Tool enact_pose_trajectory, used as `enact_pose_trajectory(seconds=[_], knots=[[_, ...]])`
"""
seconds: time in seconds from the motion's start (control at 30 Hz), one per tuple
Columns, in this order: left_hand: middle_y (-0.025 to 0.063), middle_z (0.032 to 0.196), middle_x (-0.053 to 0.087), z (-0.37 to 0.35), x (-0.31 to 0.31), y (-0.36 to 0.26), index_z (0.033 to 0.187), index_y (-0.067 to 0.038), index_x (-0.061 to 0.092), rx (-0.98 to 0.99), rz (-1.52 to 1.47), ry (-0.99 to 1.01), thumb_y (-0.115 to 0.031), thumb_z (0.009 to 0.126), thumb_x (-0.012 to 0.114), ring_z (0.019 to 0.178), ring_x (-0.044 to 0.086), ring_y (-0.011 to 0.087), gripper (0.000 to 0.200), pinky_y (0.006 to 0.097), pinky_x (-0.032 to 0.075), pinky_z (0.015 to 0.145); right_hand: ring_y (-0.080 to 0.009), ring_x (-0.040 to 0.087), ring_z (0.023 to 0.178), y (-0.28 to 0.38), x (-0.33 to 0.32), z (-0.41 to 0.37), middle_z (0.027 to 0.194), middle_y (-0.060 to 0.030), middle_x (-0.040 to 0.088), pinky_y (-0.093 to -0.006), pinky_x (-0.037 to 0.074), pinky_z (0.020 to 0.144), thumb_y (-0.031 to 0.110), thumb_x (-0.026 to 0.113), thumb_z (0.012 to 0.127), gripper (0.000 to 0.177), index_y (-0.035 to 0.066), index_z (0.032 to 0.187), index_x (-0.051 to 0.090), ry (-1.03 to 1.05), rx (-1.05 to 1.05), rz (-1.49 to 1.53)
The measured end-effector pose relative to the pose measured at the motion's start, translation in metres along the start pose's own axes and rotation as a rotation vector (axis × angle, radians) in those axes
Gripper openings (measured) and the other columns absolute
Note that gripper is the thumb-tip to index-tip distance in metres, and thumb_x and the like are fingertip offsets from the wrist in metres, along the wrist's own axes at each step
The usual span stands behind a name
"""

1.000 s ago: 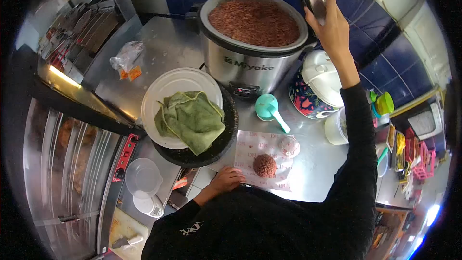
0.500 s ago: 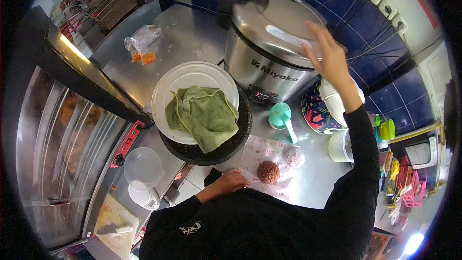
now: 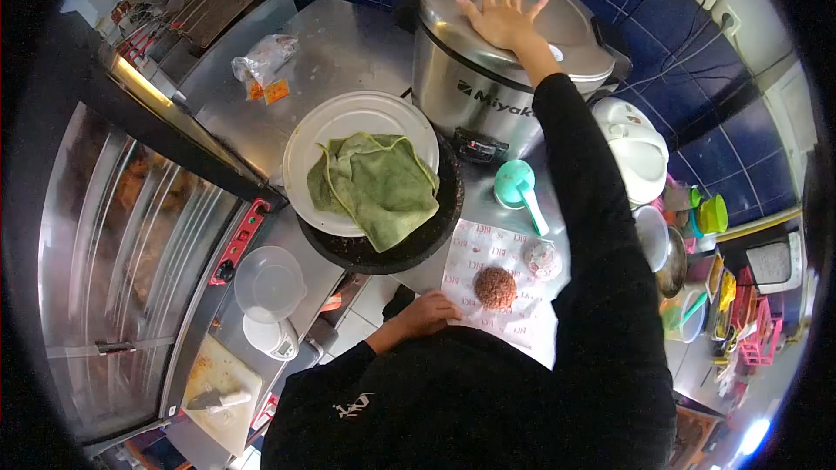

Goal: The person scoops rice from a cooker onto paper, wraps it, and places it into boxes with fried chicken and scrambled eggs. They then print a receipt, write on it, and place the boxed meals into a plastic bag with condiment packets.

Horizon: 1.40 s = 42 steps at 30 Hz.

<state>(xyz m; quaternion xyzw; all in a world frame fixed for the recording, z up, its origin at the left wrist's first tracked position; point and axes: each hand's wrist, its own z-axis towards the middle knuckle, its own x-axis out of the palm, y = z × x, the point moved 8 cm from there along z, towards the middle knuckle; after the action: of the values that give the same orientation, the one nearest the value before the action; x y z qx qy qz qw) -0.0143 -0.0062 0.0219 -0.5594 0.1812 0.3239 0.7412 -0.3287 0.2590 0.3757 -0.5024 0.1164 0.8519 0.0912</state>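
My right hand (image 3: pixel 505 17) has its fingers spread on the lid of the large steel rice cooker (image 3: pixel 475 78). My left hand (image 3: pixel 427 313) rests at the left edge of a printed paper sheet (image 3: pixel 470 252), its fingers bent against the paper; whether they pinch it is hard to make out. On the sheet sit a round mound of brown rice (image 3: pixel 495 288) and, beside it, a small clear-wrapped bundle (image 3: pixel 542 260). A turquoise scoop (image 3: pixel 515 184) lies between the cooker and the paper.
Left of the cooker, a green cloth (image 3: pixel 379 187) lies on a white lid (image 3: pixel 305 144) over a dark round pot (image 3: pixel 418 248). Further left are a scale (image 3: pixel 272 338) with a clear bowl (image 3: pixel 270 285), and a cutting board (image 3: pixel 222 392). A white appliance (image 3: pixel 640 152) stands right.
My right hand has moved left from the cooker's right side onto its lid, fingers now spread. My left hand remains by the paper. The view has shifted slightly.
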Motion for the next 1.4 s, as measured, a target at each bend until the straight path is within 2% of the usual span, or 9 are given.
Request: enact_pose_trajectory(seconds=[0.13, 0.23, 0.47, 0.6, 0.8, 0.9, 1.13, 1.23, 1.4], knots=[[0.0011, 0.110, 0.065, 0.000, -0.008, -0.013, 0.104, -0.013, 0.063, 0.010, 0.094, -0.091, -0.001, 0.069, 0.066, 0.104, 0.061, 0.0207, 0.037, 0.0405, 0.042, 0.101, -0.0445, 0.005, 0.143, 0.022, -0.065, -0.055, 0.156, -0.0241, 0.004, -0.0687, 0.006, 0.106, 0.034, 0.056, 0.089, 0.076, 0.013, 0.151, 0.017, -0.579, -0.243, 0.078], [0.0006, 0.111, 0.066, -0.008, 0.001, -0.013, 0.105, -0.014, 0.065, 0.005, 0.112, -0.110, -0.004, 0.072, 0.063, 0.110, 0.060, 0.0182, 0.035, 0.0409, 0.041, 0.103, -0.0407, 0.056, 0.105, 0.014, -0.101, -0.210, 0.121, -0.0223, 0.057, -0.0418, 0.046, 0.091, 0.021, 0.065, 0.086, 0.046, -0.003, 0.123, 0.051, -0.399, -0.448, 0.627], [0.0004, 0.114, 0.067, -0.017, -0.004, -0.010, 0.107, -0.014, 0.068, -0.106, 0.051, -0.119, -0.003, 0.078, 0.059, 0.113, 0.059, 0.0181, 0.032, 0.0423, 0.039, 0.103, -0.0396, 0.052, 0.109, -0.074, 0.018, -0.519, 0.122, -0.0210, 0.052, -0.0529, 0.039, 0.092, 0.030, 0.075, 0.071, 0.057, 0.005, 0.118, 0.054, 0.225, -0.297, 0.383], [-0.0004, 0.115, 0.067, -0.013, -0.004, -0.019, 0.103, -0.014, 0.069, -0.045, 0.167, -0.040, -0.001, 0.079, 0.057, 0.115, 0.058, 0.0174, 0.030, 0.0425, 0.038, 0.104, -0.0391, 0.044, 0.118, -0.113, 0.022, -0.497, 0.130, -0.0216, 0.043, -0.0619, 0.029, 0.098, 0.030, 0.069, 0.076, 0.054, 0.016, 0.125, 0.052, -0.046, 0.029, 0.082], [-0.0007, 0.114, 0.067, -0.008, -0.005, -0.021, 0.102, -0.013, 0.069, -0.077, 0.200, 0.012, -0.004, 0.080, 0.059, 0.114, 0.058, 0.0173, 0.026, 0.0428, 0.038, 0.104, -0.0387, 0.032, 0.133, -0.180, 0.115, -0.499, 0.150, -0.0159, 0.027, -0.0598, 0.032, 0.099, 0.031, 0.065, 0.081, 0.058, 0.025, 0.136, 0.046, 0.271, 0.275, 0.045], [-0.0010, 0.114, 0.067, -0.012, 0.000, -0.028, 0.103, -0.013, 0.069, -0.098, 0.236, -0.027, -0.006, 0.080, 0.061, 0.112, 0.059, 0.0168, 0.025, 0.0425, 0.038, 0.103, -0.0386, 0.030, 0.134, -0.197, 0.081, -0.512, 0.151, -0.0177, 0.024, -0.0612, 0.031, 0.099, 0.031, 0.064, 0.083, 0.061, 0.026, 0.139, 0.042, 0.084, 0.330, -0.105], [0.0045, 0.100, 0.071, -0.015, -0.002, -0.024, 0.094, -0.009, 0.071, -0.129, 0.064, -0.236, -0.007, 0.084, 0.062, 0.101, 0.065, 0.0201, 0.014, 0.0430, 0.042, 0.099, -0.0351, 0.033, 0.135, -0.088, 0.021, -0.610, 0.145, -0.0212, 0.033, -0.0619, 0.022, 0.103, 0.041, 0.072, 0.075, 0.079, 0.016, 0.141, 0.038, 0.394, -0.216, 0.342], [0.0071, 0.093, 0.071, -0.016, -0.010, -0.018, 0.089, -0.007, 0.071, -0.290, -0.028, -0.438, -0.005, 0.086, 0.059, 0.096, 0.066, 0.0246, 0.012, 0.0438, 0.044, 0.096, -0.0327, 0.047, 0.124, -0.090, 0.035, -0.622, 0.135, -0.0154, 0.049, -0.0579, 0.027, 0.103, 0.020, 0.069, 0.080, 0.039, 0.011, 0.116, 0.057, 0.228, -0.117, 0.344], [0.0178, 0.070, 0.061, -0.013, -0.016, 0.010, 0.091, 0.000, 0.062, -0.526, -0.039, -0.701, -0.016, 0.095, 0.053, 0.062, 0.063, 0.0293, 0.019, 0.0354, 0.046, 0.057, -0.0314, 0.064, 0.082, -0.140, 0.052, -0.586, 0.085, -0.0137, 0.066, -0.0420, 0.047, 0.079, 0.007, 0.058, 0.086, 0.007, 0.004, 0.091, 0.062, 0.013, 0.445, 0.687]])
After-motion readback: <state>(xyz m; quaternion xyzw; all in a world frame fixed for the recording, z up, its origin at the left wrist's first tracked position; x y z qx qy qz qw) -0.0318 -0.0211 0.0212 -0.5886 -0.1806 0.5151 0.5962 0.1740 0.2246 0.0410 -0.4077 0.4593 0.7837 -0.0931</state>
